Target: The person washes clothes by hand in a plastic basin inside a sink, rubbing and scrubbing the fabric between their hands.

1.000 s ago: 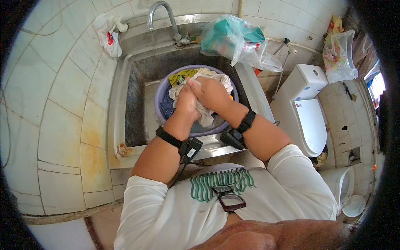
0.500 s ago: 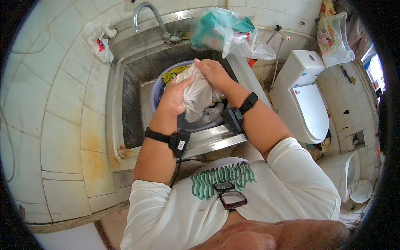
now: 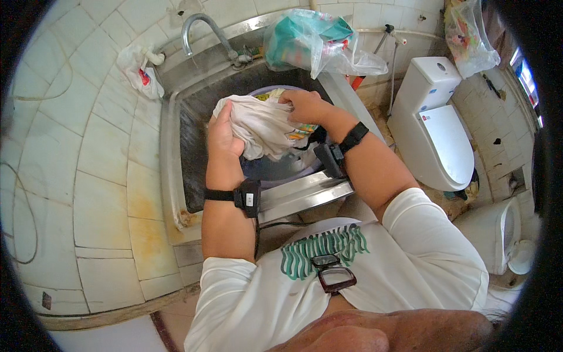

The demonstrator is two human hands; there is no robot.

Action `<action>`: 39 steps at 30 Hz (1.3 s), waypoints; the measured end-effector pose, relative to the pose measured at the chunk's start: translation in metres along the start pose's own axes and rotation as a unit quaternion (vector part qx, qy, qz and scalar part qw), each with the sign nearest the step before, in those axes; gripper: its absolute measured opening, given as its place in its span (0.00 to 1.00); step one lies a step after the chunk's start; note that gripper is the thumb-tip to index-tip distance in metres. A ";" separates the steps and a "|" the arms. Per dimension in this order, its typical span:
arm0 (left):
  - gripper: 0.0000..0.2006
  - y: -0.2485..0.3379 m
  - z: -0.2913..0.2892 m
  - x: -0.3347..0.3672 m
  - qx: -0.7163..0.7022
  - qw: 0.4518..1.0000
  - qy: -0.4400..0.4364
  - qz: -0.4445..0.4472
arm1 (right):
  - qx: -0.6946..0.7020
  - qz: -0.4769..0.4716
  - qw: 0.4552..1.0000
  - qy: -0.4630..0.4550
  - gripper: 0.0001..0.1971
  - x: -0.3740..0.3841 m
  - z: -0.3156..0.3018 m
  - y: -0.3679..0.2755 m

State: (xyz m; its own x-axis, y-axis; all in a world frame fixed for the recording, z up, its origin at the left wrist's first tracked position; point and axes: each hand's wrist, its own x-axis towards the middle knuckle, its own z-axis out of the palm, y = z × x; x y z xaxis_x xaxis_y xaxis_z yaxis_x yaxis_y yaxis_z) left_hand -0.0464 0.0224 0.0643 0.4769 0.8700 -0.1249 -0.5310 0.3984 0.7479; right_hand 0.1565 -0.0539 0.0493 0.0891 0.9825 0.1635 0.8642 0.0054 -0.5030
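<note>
A wet white garment (image 3: 258, 126) with a colourful printed patch is stretched between my two hands. It hangs over a purple round basin (image 3: 272, 183) standing in the steel sink. My left hand (image 3: 223, 130) grips its left edge, thumb on top. My right hand (image 3: 303, 108) has its fingers curled on the cloth at the right. Behind the garment a bit of yellow-green cloth (image 3: 274, 94) shows in the basin, and greyish water (image 3: 270, 169) lies in front. The garment hides much of the basin.
A curved faucet (image 3: 202, 26) rises behind the sink (image 3: 169, 146). A bulging clear-and-green plastic bag (image 3: 311, 44) rests on the back right rim. To the right stand a white toilet (image 3: 443, 141) and a white bin-like container (image 3: 495, 234). A small white bag (image 3: 139, 70) hangs on the left wall.
My left hand has moved left, spreading the bunched garment wider. My right hand has shifted slightly right and down, and the printed patch shows more. The whole view has shifted a little.
</note>
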 end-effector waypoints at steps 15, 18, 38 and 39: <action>0.14 0.003 0.010 -0.009 -0.041 0.998 -0.036 -0.020 | 0.123 -0.022 0.947 0.297 0.11 0.002 0.000 -0.003; 0.14 0.003 0.006 -0.007 -0.053 0.998 -0.034 -0.009 | 0.163 -0.056 0.966 0.193 0.09 0.004 -0.001 -0.012; 0.10 0.010 0.016 -0.009 0.088 0.944 0.032 0.317 | 0.430 -0.159 0.819 0.346 0.07 0.010 -0.022 -0.031; 0.10 0.012 0.021 -0.013 0.083 0.943 0.020 0.321 | 0.399 -0.184 0.823 0.360 0.07 0.009 -0.025 -0.033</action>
State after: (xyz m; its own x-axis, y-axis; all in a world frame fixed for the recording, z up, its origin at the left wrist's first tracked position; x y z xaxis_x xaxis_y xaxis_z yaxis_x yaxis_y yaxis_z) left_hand -0.0445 0.0094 0.0886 0.0652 0.9282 0.3663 -0.5830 -0.2625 0.7689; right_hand 0.1413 -0.0502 0.0888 0.4134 0.5232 0.7452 0.3238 0.6805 -0.6574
